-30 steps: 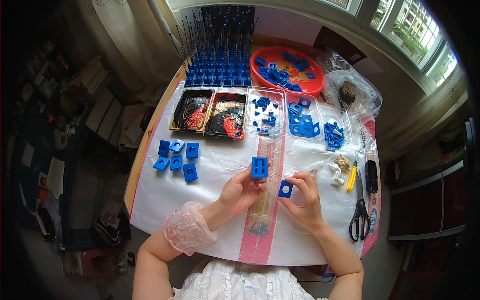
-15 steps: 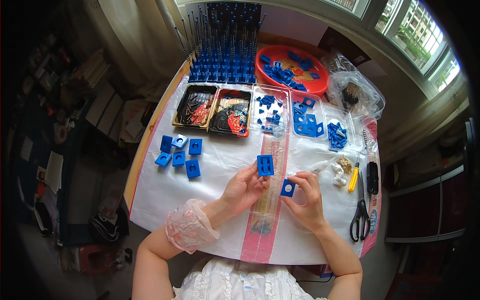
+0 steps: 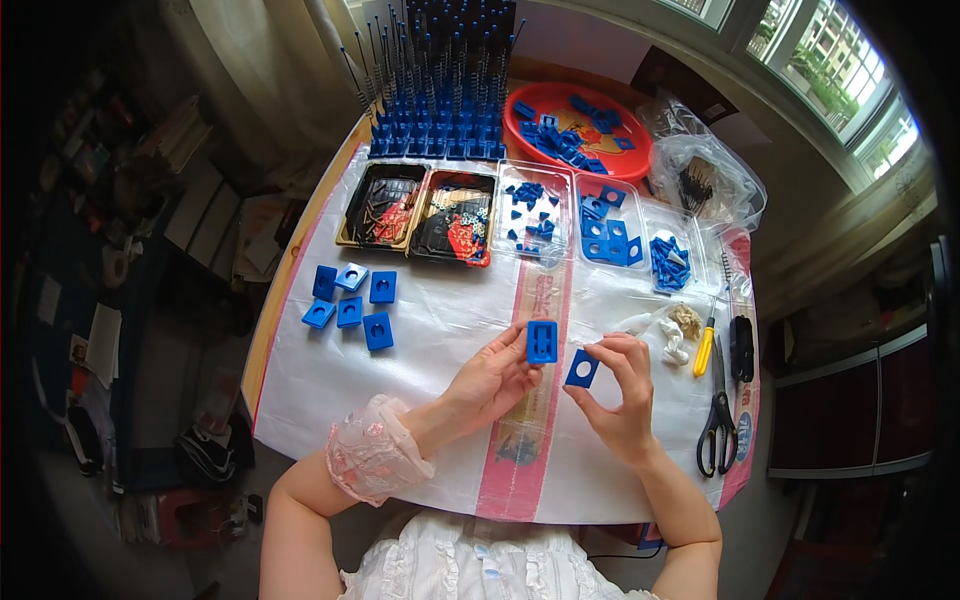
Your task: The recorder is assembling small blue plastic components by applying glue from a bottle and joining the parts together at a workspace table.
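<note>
Between the thumb and fingers of my left hand (image 3: 500,368) is a blue rectangular plastic housing (image 3: 542,342), its hollow side facing up. My right hand (image 3: 620,385) pinches a flat blue square plate with a round hole (image 3: 582,368) by its right edge. The two parts are close together but apart, held above the table. On the left of the table lie several blue blocks with round recesses (image 3: 349,312). Past my hands stands a clear tray of blue square plates (image 3: 608,228), next to a tray of small blue cone-like pieces (image 3: 670,262).
Black trays hold brownish pins (image 3: 385,208) and small metal parts (image 3: 455,220). A clear tray has small blue bits (image 3: 532,215). Behind are rows of blue assemblies with springs (image 3: 435,130) and a red basin (image 3: 640,165). Black scissors (image 3: 717,435) and a yellow-handled tool (image 3: 704,350) lie right.
The housing in my left hand has moved slightly right and down. My right hand has tilted its plate and shifted a little right. The whole view has shifted slightly.
</note>
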`<action>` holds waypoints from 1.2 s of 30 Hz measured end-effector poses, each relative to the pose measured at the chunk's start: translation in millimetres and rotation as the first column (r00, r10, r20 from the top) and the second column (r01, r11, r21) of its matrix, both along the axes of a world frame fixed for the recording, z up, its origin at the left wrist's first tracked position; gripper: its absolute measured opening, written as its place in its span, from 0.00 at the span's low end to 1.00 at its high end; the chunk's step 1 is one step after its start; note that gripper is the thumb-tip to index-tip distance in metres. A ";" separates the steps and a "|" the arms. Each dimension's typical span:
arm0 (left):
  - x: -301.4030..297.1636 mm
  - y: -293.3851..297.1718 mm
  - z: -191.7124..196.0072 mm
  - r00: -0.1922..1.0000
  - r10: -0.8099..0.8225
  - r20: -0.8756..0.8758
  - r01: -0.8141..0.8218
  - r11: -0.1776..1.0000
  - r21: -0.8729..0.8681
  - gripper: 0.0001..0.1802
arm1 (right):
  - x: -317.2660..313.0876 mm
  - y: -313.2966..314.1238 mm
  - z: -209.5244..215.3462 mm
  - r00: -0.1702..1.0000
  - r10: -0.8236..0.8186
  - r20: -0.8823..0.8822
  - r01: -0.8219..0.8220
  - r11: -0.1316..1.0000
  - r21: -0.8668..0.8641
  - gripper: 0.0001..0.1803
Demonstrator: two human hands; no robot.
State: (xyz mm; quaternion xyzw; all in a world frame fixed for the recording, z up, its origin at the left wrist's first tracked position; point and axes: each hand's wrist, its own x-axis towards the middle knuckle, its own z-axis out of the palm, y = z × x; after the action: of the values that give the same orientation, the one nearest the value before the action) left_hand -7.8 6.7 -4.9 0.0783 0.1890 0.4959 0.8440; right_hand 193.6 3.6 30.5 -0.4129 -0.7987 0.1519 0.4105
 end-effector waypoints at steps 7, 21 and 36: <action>14.1 -17.7 -2.5 0.983 -0.184 -0.008 0.185 0.983 0.016 0.17 | 0.9 -5.7 19.8 0.998 0.054 0.020 -0.052 0.996 -0.075 0.29; 16.5 -23.9 -6.6 0.960 -0.273 -0.063 0.278 0.957 0.079 0.20 | 5.3 -6.0 27.6 0.991 0.119 0.066 -0.103 0.973 -0.204 0.28; 16.4 -23.6 -7.4 0.958 -0.279 -0.067 0.283 0.957 0.066 0.21 | 4.5 -3.7 25.3 0.987 0.138 0.078 -0.114 0.961 -0.253 0.28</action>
State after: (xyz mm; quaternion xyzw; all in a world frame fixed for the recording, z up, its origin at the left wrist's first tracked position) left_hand 8.7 -16.9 -12.3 0.1498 0.1813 0.3752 0.8966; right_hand 198.1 -0.1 55.7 -0.4157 -0.8169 0.2564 0.3069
